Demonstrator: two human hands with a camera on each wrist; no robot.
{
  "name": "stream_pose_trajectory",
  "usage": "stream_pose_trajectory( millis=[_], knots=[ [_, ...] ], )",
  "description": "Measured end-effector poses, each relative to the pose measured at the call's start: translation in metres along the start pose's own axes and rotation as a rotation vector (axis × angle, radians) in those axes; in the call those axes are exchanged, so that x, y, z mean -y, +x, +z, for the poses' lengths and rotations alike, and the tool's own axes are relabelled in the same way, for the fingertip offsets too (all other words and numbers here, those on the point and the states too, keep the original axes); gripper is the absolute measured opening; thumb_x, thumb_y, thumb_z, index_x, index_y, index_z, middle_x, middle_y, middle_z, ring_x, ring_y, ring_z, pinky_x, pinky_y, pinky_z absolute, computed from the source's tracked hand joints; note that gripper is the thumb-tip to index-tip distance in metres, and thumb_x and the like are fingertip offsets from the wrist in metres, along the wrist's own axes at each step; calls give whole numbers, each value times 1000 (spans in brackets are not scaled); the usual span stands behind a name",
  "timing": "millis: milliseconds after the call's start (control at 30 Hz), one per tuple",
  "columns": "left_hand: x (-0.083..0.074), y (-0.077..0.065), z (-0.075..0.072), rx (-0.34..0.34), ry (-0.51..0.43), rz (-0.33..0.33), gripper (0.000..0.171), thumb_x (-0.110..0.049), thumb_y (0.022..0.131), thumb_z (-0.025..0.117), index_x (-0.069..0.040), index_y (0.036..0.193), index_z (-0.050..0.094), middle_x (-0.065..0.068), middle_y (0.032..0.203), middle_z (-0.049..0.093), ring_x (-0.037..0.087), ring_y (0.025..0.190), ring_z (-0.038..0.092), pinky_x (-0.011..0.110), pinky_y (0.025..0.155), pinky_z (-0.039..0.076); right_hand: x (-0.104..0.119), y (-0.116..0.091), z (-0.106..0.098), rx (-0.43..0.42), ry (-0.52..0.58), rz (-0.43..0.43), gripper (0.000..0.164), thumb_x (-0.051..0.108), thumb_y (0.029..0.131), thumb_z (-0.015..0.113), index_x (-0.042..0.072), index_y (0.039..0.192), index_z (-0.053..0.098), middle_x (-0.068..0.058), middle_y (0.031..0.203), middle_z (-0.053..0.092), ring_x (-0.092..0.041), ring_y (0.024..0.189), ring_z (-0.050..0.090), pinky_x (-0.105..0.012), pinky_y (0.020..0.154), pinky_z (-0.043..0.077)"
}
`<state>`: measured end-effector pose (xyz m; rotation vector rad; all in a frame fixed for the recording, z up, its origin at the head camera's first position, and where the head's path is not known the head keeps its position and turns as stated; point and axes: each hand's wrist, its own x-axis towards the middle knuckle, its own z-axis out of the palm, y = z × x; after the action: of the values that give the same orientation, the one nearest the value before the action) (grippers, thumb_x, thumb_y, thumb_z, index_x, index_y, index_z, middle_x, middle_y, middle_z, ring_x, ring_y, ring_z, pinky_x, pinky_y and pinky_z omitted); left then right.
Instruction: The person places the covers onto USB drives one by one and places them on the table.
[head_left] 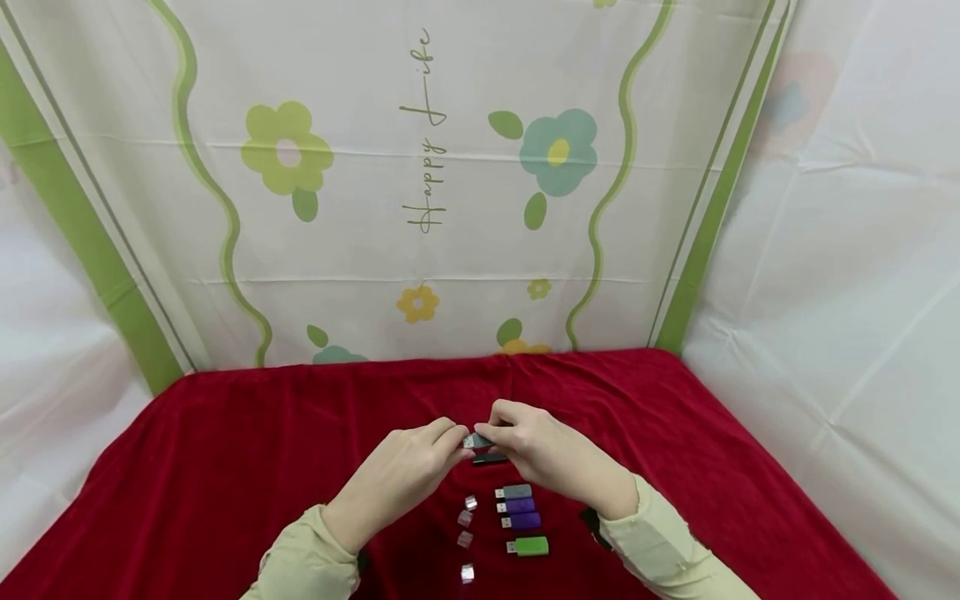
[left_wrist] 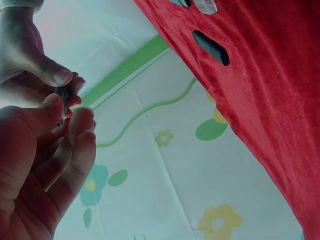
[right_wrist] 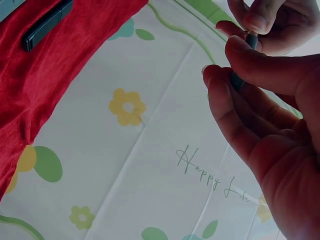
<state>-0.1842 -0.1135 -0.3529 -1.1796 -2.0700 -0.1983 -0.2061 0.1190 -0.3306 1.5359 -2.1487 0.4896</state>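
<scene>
Both hands meet over the red cloth at a dark grey USB stick (head_left: 481, 440), its light plug end to the left. My right hand (head_left: 551, 446) pinches the stick's body between thumb and fingers. At the plug end, my left hand (head_left: 412, 467) pinches with thumb and fingertips, which partly hide that end; I cannot tell whether a clear cap is on it. Just below the hands lies a black USB stick (head_left: 490, 458), also seen in the left wrist view as a dark capped stick (left_wrist: 211, 48).
Nearer me, a grey USB stick (head_left: 514, 492), two purple USB sticks (head_left: 517, 506) and a green USB stick (head_left: 531, 546) lie in a column, plugs leftward. Several small clear caps (head_left: 465, 518) lie left of them on the red cloth (head_left: 247, 467). A printed curtain (head_left: 352, 250) stands behind.
</scene>
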Motion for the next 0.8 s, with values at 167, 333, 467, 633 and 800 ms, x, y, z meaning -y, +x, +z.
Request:
stream_pose_trajectory(
  millis=[167,333,467,633,800],
  knots=[
    [0,0,-1,6,6,11,30,-13,80,83,0,98,63,3,86,59,7,58,47,12,49,40,2,1,-1,10,-26,-2,28,-12,80,73,6,103,73,2,87,49,-2,71,51,-5,65,39],
    [0,-2,1,15,-9,-4,26,-13,80,83,-2,96,64,1,83,59,5,56,43,11,47,37,2,3,-3,22,-11,-13,23,-8,81,75,6,99,73,2,86,49,-3,69,48,-6,64,39],
    [1,-3,2,46,-20,-29,22,-16,82,81,-5,94,66,-2,80,58,4,55,41,11,47,35,0,3,-2,69,46,18,21,-5,80,77,6,98,73,2,86,51,-3,71,49,-7,66,40],
    [0,-4,2,109,-32,-66,18,-20,85,79,-8,93,68,-5,77,56,3,54,39,11,46,34,0,2,1,159,72,82,16,1,82,79,7,97,74,3,84,54,-6,71,51,-9,65,41],
    [-1,-4,2,140,-40,-80,17,-21,86,79,-9,92,68,-5,75,56,2,53,39,11,46,34,0,1,1,180,78,115,15,5,82,80,7,96,74,3,83,56,-6,71,50,-11,65,42]
  ],
)
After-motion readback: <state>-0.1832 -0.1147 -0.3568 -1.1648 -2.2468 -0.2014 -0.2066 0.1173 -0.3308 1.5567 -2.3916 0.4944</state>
